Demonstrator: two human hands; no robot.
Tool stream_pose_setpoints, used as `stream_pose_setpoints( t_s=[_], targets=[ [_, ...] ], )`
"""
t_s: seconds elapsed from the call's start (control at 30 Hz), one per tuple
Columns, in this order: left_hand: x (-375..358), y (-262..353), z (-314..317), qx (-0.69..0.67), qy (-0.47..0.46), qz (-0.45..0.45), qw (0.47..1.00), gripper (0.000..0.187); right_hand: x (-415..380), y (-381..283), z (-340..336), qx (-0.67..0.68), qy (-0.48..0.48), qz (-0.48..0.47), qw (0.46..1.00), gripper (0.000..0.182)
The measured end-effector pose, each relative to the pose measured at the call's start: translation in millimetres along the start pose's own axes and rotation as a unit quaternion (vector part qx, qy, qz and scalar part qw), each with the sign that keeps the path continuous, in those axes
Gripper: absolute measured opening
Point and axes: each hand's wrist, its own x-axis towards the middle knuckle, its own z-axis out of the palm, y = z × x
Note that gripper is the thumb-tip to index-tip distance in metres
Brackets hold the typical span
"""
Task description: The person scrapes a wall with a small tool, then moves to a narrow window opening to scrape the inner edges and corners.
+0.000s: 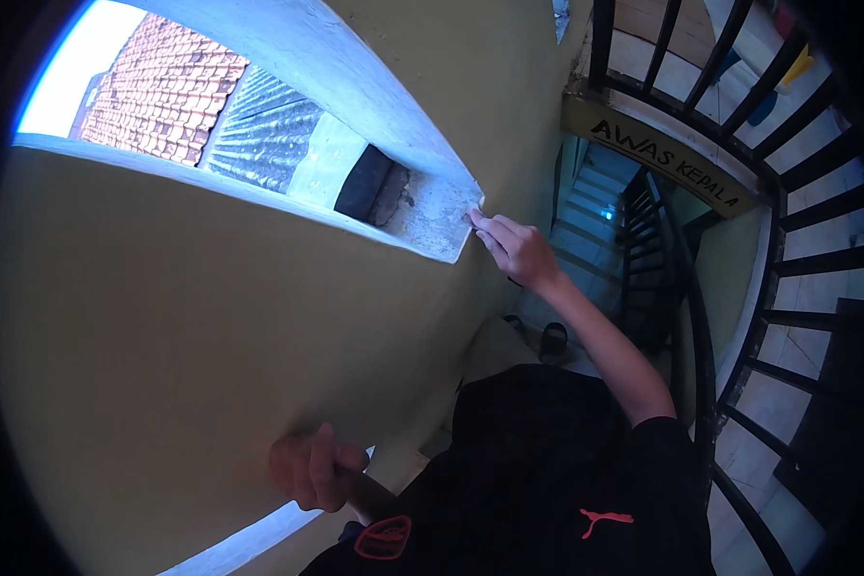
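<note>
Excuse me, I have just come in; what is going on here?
A person in a black Puma shirt has their right hand at the corner of the white window ledge, fingers at its edge; whether they pinch anything small is unclear. The left hand is loosely curled near the yellowish wall, its contents hidden. Beyond are stairs and a beam marked "AWAS KEPALA".

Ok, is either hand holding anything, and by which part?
It cannot be told. The right hand is at the end of the window ledge, with no held thing distinguishable; the left hand is curled beside the wall, its inside hidden.
</note>
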Motion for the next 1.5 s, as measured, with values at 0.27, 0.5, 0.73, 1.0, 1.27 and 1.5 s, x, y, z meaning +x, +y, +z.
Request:
stream_pose_setpoints(
  t_s=[0.27,0.5,0.73,1.0,1.27,1.5],
  targets=[
    [2,-1,0,0.001,0.000,0.004,1.000,0.022,-3,-2,9,0.040,0.026,0.035,0.998,0.023],
    [1,0,-1,0.004,-0.006,-0.004,1.000,0.022,8,-14,3,0.011,-0.011,0.090,0.996,0.022],
    [-1,0,-1,0.004,0.001,-0.004,1.000,0.023,5,-12,7,0.029,0.034,0.063,0.997,0.022],
    [2,0,1,0.010,0.005,-0.005,1.000,0.021,-18,-32,19,0.066,0.040,0.063,0.995,0.014],
    [-1,1,-3,0.028,-0.017,-0.017,0.999,0.019,-39,-67,40,0.138,0.051,0.121,0.982,0.026],
    [17,-1,-47,-0.002,0.044,-0.128,0.991,0.010,-10,-44,40,0.334,-0.034,0.275,0.901,0.019]
  ],
)
